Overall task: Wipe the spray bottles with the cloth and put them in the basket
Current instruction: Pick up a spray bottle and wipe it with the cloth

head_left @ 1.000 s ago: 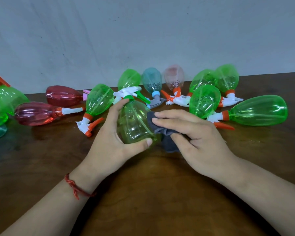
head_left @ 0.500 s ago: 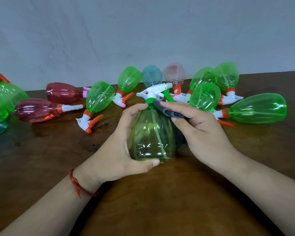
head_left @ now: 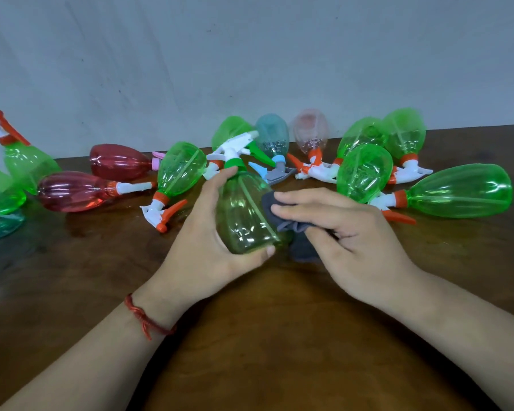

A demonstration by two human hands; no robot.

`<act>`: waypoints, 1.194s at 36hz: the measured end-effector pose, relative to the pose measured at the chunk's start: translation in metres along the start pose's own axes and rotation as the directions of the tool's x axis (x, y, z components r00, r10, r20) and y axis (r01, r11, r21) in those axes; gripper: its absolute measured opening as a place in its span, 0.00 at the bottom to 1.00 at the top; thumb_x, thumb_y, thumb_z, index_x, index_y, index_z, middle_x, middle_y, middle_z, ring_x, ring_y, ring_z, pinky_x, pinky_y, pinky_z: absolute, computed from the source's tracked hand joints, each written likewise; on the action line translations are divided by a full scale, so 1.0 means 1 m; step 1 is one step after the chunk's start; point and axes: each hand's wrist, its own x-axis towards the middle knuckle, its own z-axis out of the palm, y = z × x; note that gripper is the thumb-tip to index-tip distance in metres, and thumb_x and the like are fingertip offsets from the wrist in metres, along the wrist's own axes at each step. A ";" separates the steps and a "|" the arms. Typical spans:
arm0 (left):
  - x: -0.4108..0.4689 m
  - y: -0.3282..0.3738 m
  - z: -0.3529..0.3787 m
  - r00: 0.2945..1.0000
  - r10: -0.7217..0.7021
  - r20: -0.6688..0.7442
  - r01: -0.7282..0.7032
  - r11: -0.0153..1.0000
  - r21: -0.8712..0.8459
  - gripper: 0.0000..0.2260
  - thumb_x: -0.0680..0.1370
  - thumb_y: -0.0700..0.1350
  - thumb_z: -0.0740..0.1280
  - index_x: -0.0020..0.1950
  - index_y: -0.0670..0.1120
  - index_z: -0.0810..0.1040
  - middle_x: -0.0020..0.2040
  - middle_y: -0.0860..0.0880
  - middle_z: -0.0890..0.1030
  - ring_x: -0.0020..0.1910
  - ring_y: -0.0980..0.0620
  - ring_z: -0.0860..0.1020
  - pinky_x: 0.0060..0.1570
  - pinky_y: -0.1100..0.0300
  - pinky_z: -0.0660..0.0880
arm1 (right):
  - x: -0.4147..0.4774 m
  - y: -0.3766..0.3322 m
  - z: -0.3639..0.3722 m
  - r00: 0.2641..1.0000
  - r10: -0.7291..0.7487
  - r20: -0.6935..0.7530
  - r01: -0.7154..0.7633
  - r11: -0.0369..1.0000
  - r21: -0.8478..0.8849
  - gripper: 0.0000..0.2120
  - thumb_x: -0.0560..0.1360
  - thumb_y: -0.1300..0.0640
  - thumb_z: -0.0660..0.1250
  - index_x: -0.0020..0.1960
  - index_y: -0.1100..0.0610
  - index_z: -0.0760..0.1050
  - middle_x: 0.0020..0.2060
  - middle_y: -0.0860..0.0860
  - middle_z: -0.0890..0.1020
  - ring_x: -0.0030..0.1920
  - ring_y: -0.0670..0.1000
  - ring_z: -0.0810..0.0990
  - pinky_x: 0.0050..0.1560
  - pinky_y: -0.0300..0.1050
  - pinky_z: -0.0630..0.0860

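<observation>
My left hand (head_left: 208, 244) grips a clear green spray bottle (head_left: 244, 215) with a white and green trigger head, tilted a little above the table. My right hand (head_left: 347, 232) holds a dark grey cloth (head_left: 297, 232) and presses it against the bottle's right side. Part of the cloth hangs down behind the bottle. Several other spray bottles lie on the table beyond my hands, among them a large green one (head_left: 460, 191) at the right and a red one (head_left: 77, 191) at the left. No basket is in view.
The brown wooden table (head_left: 279, 336) runs back to a pale wall (head_left: 250, 54). More green bottles (head_left: 27, 164) stand or lie at the far left edge. A teal bottle (head_left: 272, 137) and a pink one (head_left: 310, 130) lie near the wall.
The bottle has been tipped from upright to a lean toward the left. My right hand slid the cloth down from the bottle's neck to its side.
</observation>
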 end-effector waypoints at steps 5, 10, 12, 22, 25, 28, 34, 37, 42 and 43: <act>0.002 -0.005 -0.004 0.998 -0.035 -0.058 0.035 0.999 -0.004 0.49 0.66 0.43 0.87 0.81 0.54 0.64 0.70 0.56 0.79 0.70 0.51 0.80 0.72 0.45 0.76 | -0.003 0.002 0.004 0.993 -0.108 0.039 0.110 0.993 -0.036 0.26 0.75 0.74 0.63 0.66 0.54 0.84 0.68 0.46 0.82 0.69 0.42 0.79 0.68 0.39 0.75; 0.002 -0.004 0.000 0.997 -0.029 -0.069 0.032 0.998 0.046 0.50 0.66 0.46 0.88 0.81 0.55 0.63 0.71 0.55 0.78 0.71 0.52 0.79 0.72 0.47 0.76 | -0.002 0.007 0.003 0.993 -0.109 0.045 0.111 0.993 -0.030 0.27 0.75 0.75 0.63 0.64 0.54 0.85 0.67 0.45 0.82 0.68 0.41 0.79 0.69 0.37 0.74; 0.003 -0.004 -0.001 0.997 -0.052 -0.054 0.054 0.998 0.036 0.50 0.66 0.49 0.87 0.82 0.57 0.62 0.73 0.53 0.77 0.72 0.50 0.78 0.72 0.45 0.76 | -0.002 0.007 0.002 0.994 -0.093 0.052 0.095 0.995 -0.038 0.27 0.75 0.75 0.62 0.64 0.54 0.85 0.66 0.44 0.82 0.68 0.40 0.78 0.69 0.35 0.72; -0.011 0.006 0.000 0.996 -0.049 0.073 0.039 0.990 0.138 0.51 0.67 0.48 0.87 0.83 0.55 0.61 0.76 0.51 0.74 0.74 0.49 0.76 0.74 0.47 0.74 | 0.003 0.013 0.005 0.996 0.083 -0.016 -0.081 0.993 0.087 0.25 0.80 0.73 0.63 0.69 0.51 0.82 0.68 0.40 0.80 0.72 0.37 0.74 0.72 0.31 0.66; 0.000 0.032 0.001 0.982 -0.081 0.168 0.033 0.963 0.269 0.47 0.72 0.44 0.84 0.84 0.51 0.62 0.75 0.47 0.76 0.73 0.50 0.78 0.71 0.54 0.76 | 0.006 0.011 0.002 0.982 0.185 -0.026 -0.177 0.966 0.189 0.23 0.82 0.70 0.63 0.67 0.49 0.83 0.65 0.35 0.82 0.70 0.34 0.74 0.71 0.29 0.66; 0.022 0.036 0.009 0.953 -0.104 0.286 0.082 0.993 0.089 0.20 0.87 0.36 0.63 0.78 0.33 0.69 0.42 0.39 0.87 0.39 0.64 0.85 0.40 0.69 0.77 | 0.008 0.010 0.000 0.967 0.255 -0.009 -0.243 0.933 0.266 0.22 0.84 0.68 0.62 0.67 0.47 0.83 0.63 0.34 0.83 0.68 0.35 0.76 0.73 0.35 0.70; 0.009 0.044 0.017 0.944 -0.295 0.147 0.328 0.889 -0.320 0.08 0.87 0.40 0.64 0.55 0.39 0.82 0.23 0.51 0.79 0.20 0.63 0.76 0.25 0.74 0.69 | 0.009 0.009 -0.002 0.952 0.303 -0.039 -0.272 0.898 0.347 0.22 0.84 0.68 0.62 0.66 0.47 0.83 0.60 0.41 0.86 0.63 0.46 0.83 0.70 0.54 0.77; -0.011 0.044 -0.001 0.955 -0.096 0.281 0.050 0.985 0.168 0.33 0.77 0.47 0.80 0.79 0.48 0.71 0.58 0.52 0.87 0.58 0.64 0.83 0.59 0.70 0.76 | 0.009 0.010 -0.002 0.953 0.298 -0.048 -0.260 0.893 0.366 0.21 0.83 0.70 0.62 0.66 0.50 0.83 0.61 0.41 0.86 0.65 0.44 0.82 0.72 0.54 0.76; -0.006 0.035 0.003 0.951 -0.149 0.270 0.132 0.988 0.079 0.38 0.78 0.43 0.79 0.84 0.46 0.64 0.77 0.44 0.74 0.67 0.50 0.79 0.60 0.66 0.75 | 0.007 0.016 0.001 0.967 0.250 -0.052 -0.226 0.932 0.282 0.20 0.83 0.69 0.63 0.66 0.50 0.82 0.62 0.42 0.85 0.67 0.46 0.81 0.72 0.56 0.75; 0.003 0.032 -0.001 0.976 -0.099 0.193 0.070 0.986 0.152 0.29 0.83 0.41 0.72 0.82 0.40 0.66 0.79 0.40 0.73 0.65 0.48 0.80 0.51 0.69 0.74 | 0.006 0.016 0.001 0.970 0.235 -0.052 -0.214 0.940 0.266 0.20 0.83 0.69 0.63 0.66 0.50 0.82 0.63 0.41 0.85 0.68 0.45 0.80 0.73 0.54 0.74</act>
